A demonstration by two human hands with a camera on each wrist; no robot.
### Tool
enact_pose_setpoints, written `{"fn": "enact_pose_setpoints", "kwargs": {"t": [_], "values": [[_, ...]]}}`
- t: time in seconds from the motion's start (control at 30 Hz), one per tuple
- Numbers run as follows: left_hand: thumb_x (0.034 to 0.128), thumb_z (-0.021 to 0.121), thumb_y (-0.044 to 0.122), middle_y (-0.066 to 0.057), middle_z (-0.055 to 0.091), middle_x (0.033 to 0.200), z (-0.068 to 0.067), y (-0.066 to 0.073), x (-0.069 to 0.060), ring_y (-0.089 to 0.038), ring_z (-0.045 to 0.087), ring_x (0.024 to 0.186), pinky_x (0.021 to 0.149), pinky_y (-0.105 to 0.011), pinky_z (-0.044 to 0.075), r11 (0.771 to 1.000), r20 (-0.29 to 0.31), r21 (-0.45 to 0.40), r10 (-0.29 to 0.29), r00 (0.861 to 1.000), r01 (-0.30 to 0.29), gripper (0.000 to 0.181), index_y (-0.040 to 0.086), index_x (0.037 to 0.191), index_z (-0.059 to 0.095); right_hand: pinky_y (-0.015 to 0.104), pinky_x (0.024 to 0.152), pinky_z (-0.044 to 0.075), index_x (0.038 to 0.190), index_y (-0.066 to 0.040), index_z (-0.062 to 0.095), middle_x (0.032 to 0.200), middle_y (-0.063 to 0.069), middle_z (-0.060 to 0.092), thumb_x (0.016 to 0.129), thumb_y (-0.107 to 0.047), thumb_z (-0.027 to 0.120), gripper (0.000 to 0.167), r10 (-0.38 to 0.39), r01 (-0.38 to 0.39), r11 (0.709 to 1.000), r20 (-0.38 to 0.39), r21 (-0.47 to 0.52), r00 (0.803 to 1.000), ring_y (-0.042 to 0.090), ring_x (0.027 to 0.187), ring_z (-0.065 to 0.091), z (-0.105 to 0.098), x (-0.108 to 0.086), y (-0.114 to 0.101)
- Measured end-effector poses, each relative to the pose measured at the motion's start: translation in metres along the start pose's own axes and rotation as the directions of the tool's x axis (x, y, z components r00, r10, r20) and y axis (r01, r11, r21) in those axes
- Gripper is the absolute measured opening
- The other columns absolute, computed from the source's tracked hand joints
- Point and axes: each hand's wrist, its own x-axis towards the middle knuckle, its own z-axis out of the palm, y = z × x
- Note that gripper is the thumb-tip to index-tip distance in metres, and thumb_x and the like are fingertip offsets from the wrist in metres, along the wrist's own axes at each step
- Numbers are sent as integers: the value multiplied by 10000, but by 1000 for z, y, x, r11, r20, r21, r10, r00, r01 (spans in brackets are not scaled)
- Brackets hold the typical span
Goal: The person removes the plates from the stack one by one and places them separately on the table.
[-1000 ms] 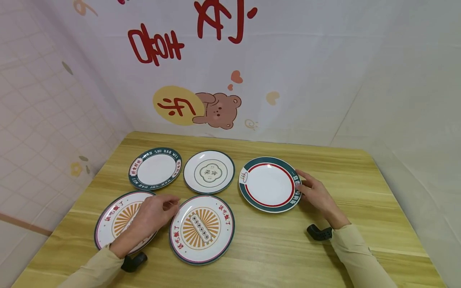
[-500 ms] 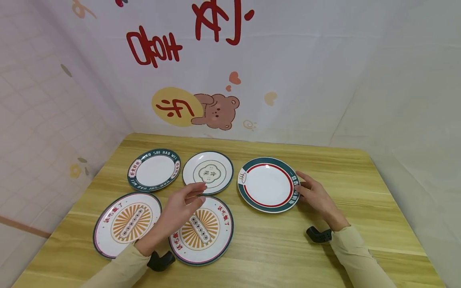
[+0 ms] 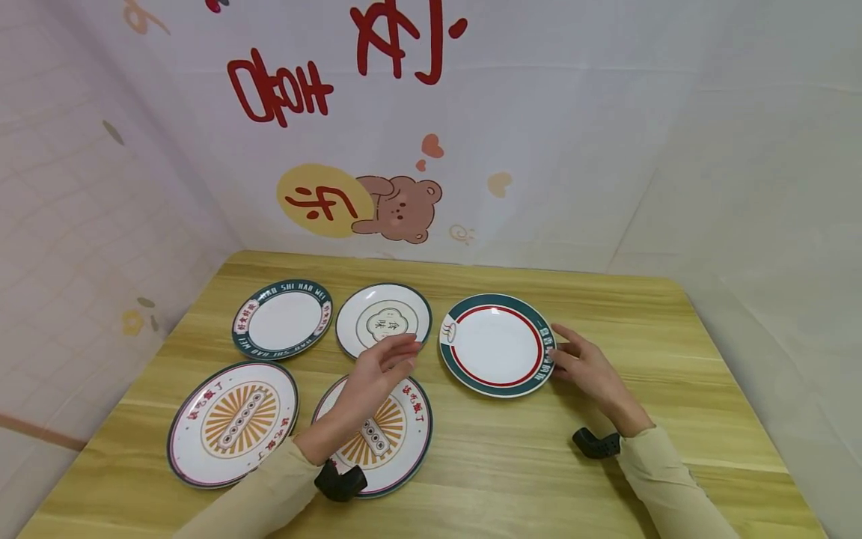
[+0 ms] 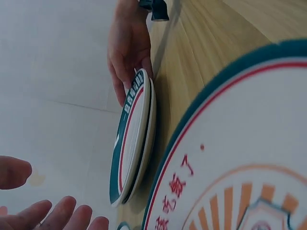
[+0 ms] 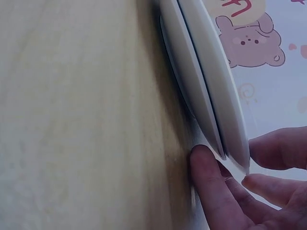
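Observation:
My right hand (image 3: 595,374) is at the right rim of a plate with a green and red border (image 3: 498,344). In the right wrist view, two stacked plates (image 5: 211,81) show edge-on, with fingers (image 5: 280,148) on both sides of their rims. My left hand (image 3: 373,378) hovers, fingers loosely bent and holding nothing, over the front middle plate (image 3: 404,464) with orange rays. It partly covers that plate and nears the white plate (image 3: 353,322) behind. In the left wrist view, the fingertips of my left hand (image 4: 57,215) are apart from any plate.
A green-rimmed plate (image 3: 283,318) lies at the back left, and another orange-ray plate (image 3: 195,449) at the front left. All stand on a wooden table (image 3: 512,464). A white printed wall sheet (image 3: 539,112) rises behind the far edge.
My left hand has moved right from above the front left plate to above the front middle one, its fingers now further forward. My right hand and its plates have stayed in place.

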Motion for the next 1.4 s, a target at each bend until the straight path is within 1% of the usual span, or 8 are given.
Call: {"fn": "enact_pose_setpoints", "kwargs": {"t": [0.2,0.43,0.57,0.73,0.87,1.07,1.2,1.4], "values": [[1027,575,39,-213,549,1452,14,-7,8,-416,494,1378,1090,-354,507,994,-1,-100,-54,999,54,479,-41,1488,474,383,965,592,1630,6,220,1451,364,462,1084,-122,517,635,-12,12,1000,7,14,1000,330,1193,608,1,-1,2],[1011,567,87,-229,363,1600,27,-15,17,-394,395,1458,1125,-449,475,973,27,-169,-155,987,158,603,-33,1563,357,367,969,588,1633,0,214,1462,362,456,1084,-128,525,644,-16,16,1000,6,15,1000,353,1221,590,2,-1,2],[1006,571,113,-234,295,1632,36,-18,19,-396,403,1444,1145,-482,452,958,24,-201,-202,979,203,654,-18,1590,306,330,959,585,1641,-13,193,1474,356,449,1083,-168,545,678,-17,17,1000,13,-3,1000,361,1230,585,3,-1,1],[998,572,89,-278,270,1627,46,-21,25,-396,432,1415,1161,-481,433,934,11,-257,-252,968,247,715,-20,1614,227,313,962,572,1647,-25,170,1478,349,449,1081,-207,559,711,-21,22,1000,19,-22,1000,359,1239,580,3,-1,0],[993,575,88,-290,270,1621,51,-25,31,-392,450,1405,1160,-473,434,928,1,-263,-275,961,266,778,-13,1635,148,355,997,566,1651,-35,167,1494,347,434,1087,-228,549,708,-16,17,999,21,-30,1000,379,1273,560,3,0,1],[1004,544,76,-308,245,1617,58,-27,38,-403,422,1426,1173,-487,415,919,-10,-293,-280,960,265,807,-36,1636,54,418,1042,546,1649,-37,183,1508,342,417,1098,-266,531,691,-11,12,999,21,-34,1000,388,1300,538,2,-2,1],[1016,514,61,-307,205,1643,63,-26,41,-408,378,1458,1195,-503,378,913,9,-315,-272,962,261,746,-74,1620,96,409,1044,544,1644,-29,200,1498,339,434,1099,-267,529,679,-14,14,999,13,-29,1000,375,1286,550,2,-3,2],[1026,488,28,-257,376,1568,67,-27,44,-352,470,1375,1183,-491,397,911,34,-331,-247,968,244,532,-94,1529,365,390,1032,552,1639,-22,216,1477,331,464,1103,-273,517,664,-11,11,1000,3,-26,1000,350,1256,574,2,-3,2]]}}
